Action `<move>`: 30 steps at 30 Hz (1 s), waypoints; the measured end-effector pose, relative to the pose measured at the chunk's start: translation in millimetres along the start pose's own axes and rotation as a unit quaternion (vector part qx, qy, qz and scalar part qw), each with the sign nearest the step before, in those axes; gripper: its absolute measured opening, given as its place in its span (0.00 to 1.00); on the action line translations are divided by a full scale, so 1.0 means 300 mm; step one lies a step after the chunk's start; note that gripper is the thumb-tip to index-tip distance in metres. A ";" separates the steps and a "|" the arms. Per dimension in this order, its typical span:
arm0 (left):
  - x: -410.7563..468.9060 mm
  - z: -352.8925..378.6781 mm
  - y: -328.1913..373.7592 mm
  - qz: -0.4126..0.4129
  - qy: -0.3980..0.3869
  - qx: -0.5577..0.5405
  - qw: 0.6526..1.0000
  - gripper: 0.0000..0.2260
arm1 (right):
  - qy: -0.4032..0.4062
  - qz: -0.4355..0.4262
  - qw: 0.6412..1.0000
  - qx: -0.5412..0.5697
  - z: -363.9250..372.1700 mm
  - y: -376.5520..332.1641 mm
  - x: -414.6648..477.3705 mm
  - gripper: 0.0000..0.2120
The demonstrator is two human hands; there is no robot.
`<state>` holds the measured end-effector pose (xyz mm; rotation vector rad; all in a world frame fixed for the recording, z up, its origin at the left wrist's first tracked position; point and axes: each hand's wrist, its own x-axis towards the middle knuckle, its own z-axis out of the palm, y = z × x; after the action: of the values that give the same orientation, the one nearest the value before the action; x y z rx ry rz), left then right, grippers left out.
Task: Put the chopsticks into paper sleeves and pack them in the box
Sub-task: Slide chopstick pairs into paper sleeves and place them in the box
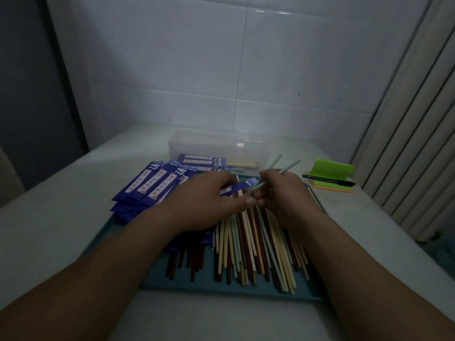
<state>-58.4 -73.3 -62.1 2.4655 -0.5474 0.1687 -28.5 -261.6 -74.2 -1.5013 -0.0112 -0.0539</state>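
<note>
— What is being held now?
— The right hand [283, 190] pinches two pale chopsticks [286, 167]. Their tips are at the mouth of a blue paper sleeve [236, 188], which the left hand [209, 200] grips with curled fingers.
— And around them?
— Under the hands a pile of chopsticks [253, 249] lies on a blue tray [209, 284], with a stack of sleeves [152, 183] at its left. The clear box [197, 141] stands behind, some filled sleeves [202, 159] inside. A pen [327, 179] lies at the right.

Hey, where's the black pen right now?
In the head view the pen lies across the orange notepad, right of the right hand, with the green pad just behind it.
</note>
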 end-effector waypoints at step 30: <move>-0.008 -0.037 0.006 0.001 0.023 -0.310 0.950 0.08 | 0.013 0.081 0.957 0.279 -0.016 -0.006 0.024 0.12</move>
<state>-61.3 -67.3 -52.6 1.8425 -0.4914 0.0427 -21.4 -266.8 -72.3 -0.9313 0.1109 0.0589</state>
